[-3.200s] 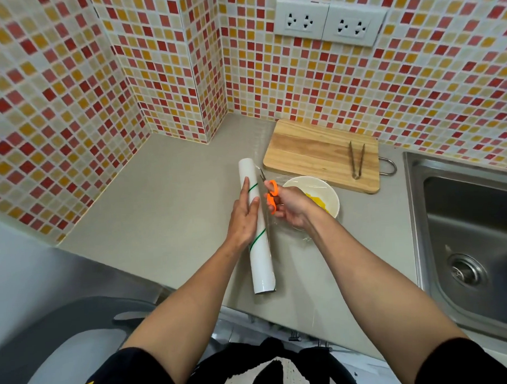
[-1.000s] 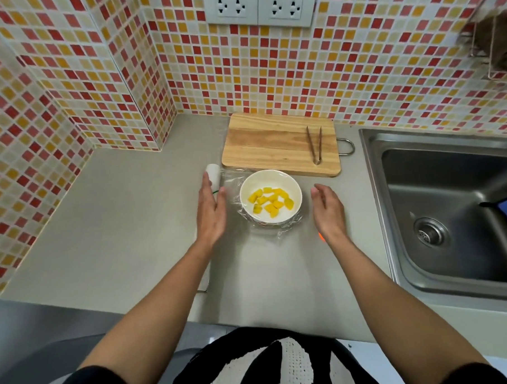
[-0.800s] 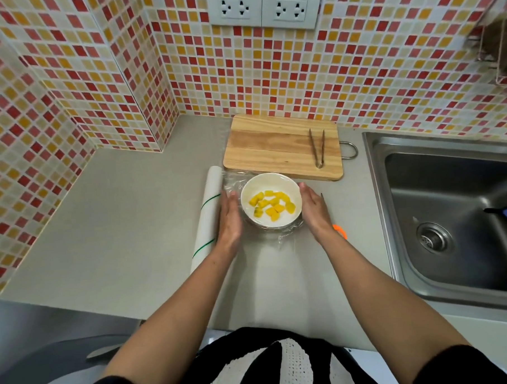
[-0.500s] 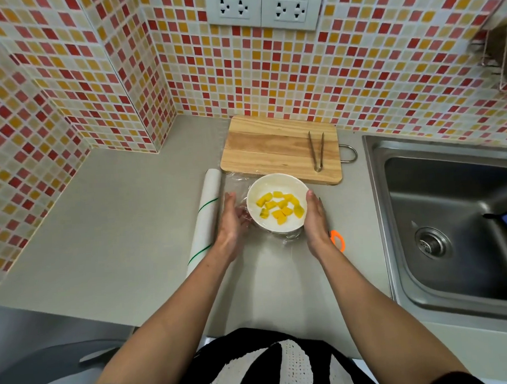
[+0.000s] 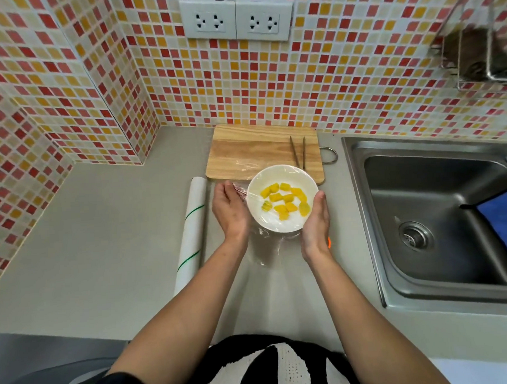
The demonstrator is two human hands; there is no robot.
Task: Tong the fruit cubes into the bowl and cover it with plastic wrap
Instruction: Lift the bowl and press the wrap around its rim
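Observation:
A white bowl (image 5: 277,226) with several yellow fruit cubes (image 5: 284,200) is held between both my hands above the counter. Clear plastic wrap (image 5: 263,251) is stretched over its top, and loose film hangs crumpled below it. My left hand (image 5: 230,213) cups the bowl's left side, fingers tucked under it against the film. My right hand (image 5: 316,224) grips the right side, thumb at the rim and fingers hidden beneath. The wrap roll (image 5: 191,232) lies on the counter just left of my left hand.
Metal tongs (image 5: 298,155) lie on the wooden cutting board (image 5: 253,151) behind the bowl. A bit of orange scissors handle (image 5: 329,242) shows beside my right wrist. The steel sink (image 5: 441,270) with a blue cloth (image 5: 506,218) is at the right. Tiled walls close the back and left.
The scissors were put down and both hands came in to the bowl's sides. The film-covered bowl has since risen off the counter, with the film gathered under it.

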